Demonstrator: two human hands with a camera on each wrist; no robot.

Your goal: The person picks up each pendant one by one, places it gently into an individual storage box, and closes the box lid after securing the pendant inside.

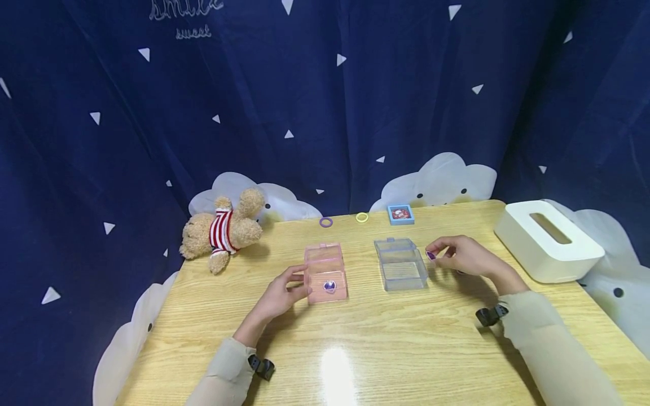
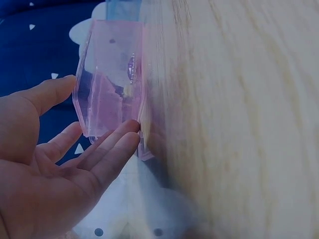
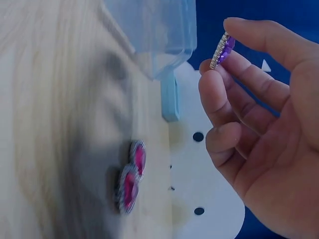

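Sleeves (image 1: 550, 344) nearest the camera, my right grip (image 1: 464, 256) pinches the purple gem (image 1: 431, 255) just beside the open blue box (image 1: 404, 285), best held lightly by its edges so it neither slips nor knocks, while my left grip (image 1: 281, 294), fingers apart, touches the pink box (image 1: 335, 298).

Navy curtain (image 1: 254, 135), white triangles (image 1: 289, 134), pale clouds (image 1: 442, 175) low down; light wood-grain table (image 1: 406, 349), bright glare patch (image 1: 336, 372) on near part.

Plush bear (image 1: 221, 231) at left, white tissue box (image 1: 543, 254) at right, dark-blue curtain (image 1: 264, 84) behind.
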